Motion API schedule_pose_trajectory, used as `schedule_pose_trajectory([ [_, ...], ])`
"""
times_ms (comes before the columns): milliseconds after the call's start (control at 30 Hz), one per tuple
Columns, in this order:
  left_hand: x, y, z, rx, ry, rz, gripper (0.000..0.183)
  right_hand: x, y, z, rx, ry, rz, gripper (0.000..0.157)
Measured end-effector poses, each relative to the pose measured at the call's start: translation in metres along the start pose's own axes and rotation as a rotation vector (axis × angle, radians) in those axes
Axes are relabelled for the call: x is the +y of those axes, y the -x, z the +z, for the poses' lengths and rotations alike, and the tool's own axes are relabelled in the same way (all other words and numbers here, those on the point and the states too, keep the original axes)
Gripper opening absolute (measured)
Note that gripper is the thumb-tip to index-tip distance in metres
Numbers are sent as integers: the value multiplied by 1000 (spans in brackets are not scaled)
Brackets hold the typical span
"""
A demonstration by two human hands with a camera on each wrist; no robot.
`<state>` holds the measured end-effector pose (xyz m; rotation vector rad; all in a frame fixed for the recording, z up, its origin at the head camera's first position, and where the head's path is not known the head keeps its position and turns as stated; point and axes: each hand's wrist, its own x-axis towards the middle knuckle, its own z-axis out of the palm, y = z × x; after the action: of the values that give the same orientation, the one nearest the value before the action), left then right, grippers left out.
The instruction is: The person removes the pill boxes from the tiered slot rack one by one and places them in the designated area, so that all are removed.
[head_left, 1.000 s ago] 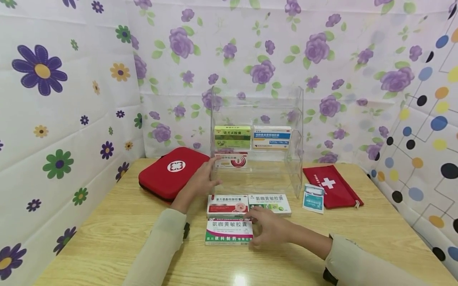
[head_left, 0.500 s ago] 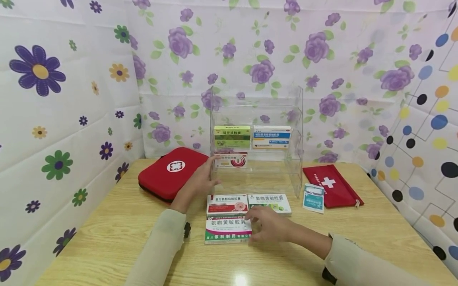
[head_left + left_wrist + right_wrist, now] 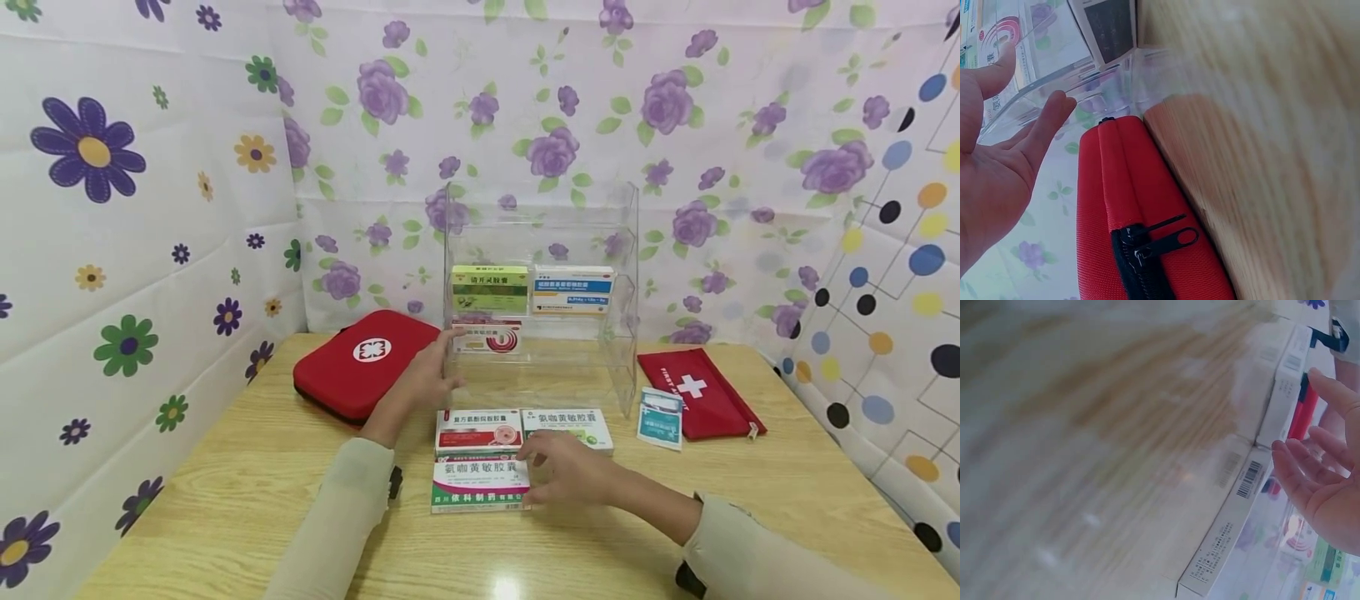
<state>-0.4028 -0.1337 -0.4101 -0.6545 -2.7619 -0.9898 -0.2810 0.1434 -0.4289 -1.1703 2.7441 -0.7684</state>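
Note:
My left hand (image 3: 423,379) is at the left side of a clear display rack (image 3: 624,367); its fingertips reach the side panel, fingers fairly straight, with nothing held. Three medicine boxes lie flat in front of the rack. Nearest me is a white, pink and green box (image 3: 480,483); behind it are a red and white box (image 3: 477,429) and a white and green box (image 3: 558,419). My right hand (image 3: 570,475) hovers at the front box's right end, fingers loosely bent, partly covering the white and green box. Whether its fingertips touch cardboard is unclear.
The rack holds a green box (image 3: 489,292), a blue and white box (image 3: 573,292) and a red-ringed box (image 3: 487,337). A red zipped case (image 3: 1129,187) lies beside my left hand. A red first-aid pouch (image 3: 708,400) and a teal sachet (image 3: 660,419) lie at right.
The front box has slid very slightly away from me, against the boxes behind it, and my right thumb has shifted with it. The left hand stays at the rack.

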Motion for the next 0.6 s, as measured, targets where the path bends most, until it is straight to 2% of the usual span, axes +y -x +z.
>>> schedule_pose_trajectory([
  [300, 1, 0, -1, 1, 7, -23, 86, 13, -10, -10, 198, -121, -31, 42],
  [433, 2, 0, -1, 1, 12, -32, 86, 20, -17, -19, 272, -141, 26, 40],
  [600, 3, -1, -2, -11, 7, -32, 86, 31, -25, -29, 324, -167, 114, 40],
])
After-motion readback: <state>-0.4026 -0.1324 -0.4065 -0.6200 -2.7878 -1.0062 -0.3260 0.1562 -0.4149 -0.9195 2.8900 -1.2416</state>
